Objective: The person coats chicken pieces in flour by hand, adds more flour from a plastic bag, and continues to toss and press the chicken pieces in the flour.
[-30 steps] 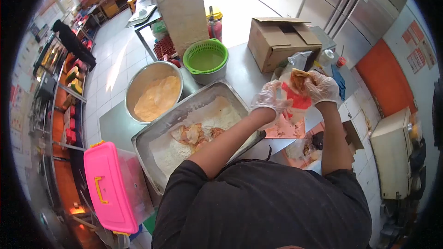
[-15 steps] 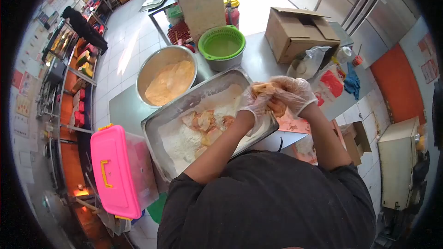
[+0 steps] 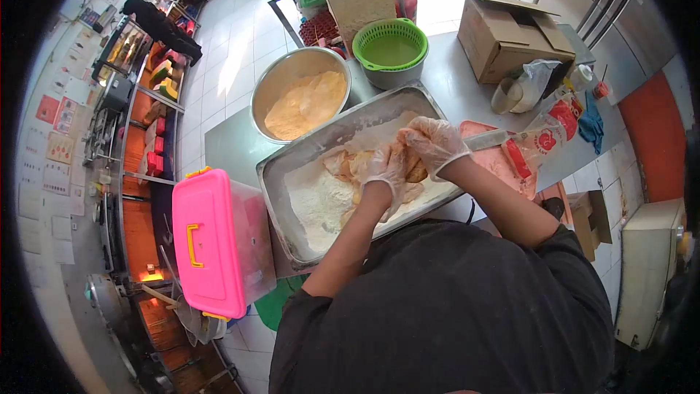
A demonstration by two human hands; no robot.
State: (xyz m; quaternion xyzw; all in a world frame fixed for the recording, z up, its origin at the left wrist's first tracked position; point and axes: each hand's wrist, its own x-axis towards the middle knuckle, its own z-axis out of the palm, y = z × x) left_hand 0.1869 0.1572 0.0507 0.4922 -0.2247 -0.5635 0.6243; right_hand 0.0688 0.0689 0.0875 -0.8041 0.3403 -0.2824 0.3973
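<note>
My left hand (image 3: 384, 173) and my right hand (image 3: 436, 144) wear clear plastic gloves. Between them, low over a large metal tray (image 3: 292, 246), they grip a raw chicken piece (image 3: 414, 166) with their fingers curled round it. Its far side is hidden by the gloves. White flour (image 3: 319, 201) covers much of the tray's bottom. Other raw chicken pieces (image 3: 337, 165) lie on the flour, left of my left hand and partly under it.
Behind the tray stand a steel bowl of orange-tinted flour (image 3: 306, 102) and a green basket (image 3: 390, 44) in a pot. A cardboard box (image 3: 510, 36), a pink tray (image 3: 503, 171) and a red-and-white bag (image 3: 543, 142) are rightward. A pink-lidded bin (image 3: 208, 241) is left. A person (image 3: 160, 29) stands far off.
Both hands have lowered the chicken piece from above the tray's right end to just over the flour, nearer the other pieces. The camera view has shifted, uncovering more of the pink tray.
</note>
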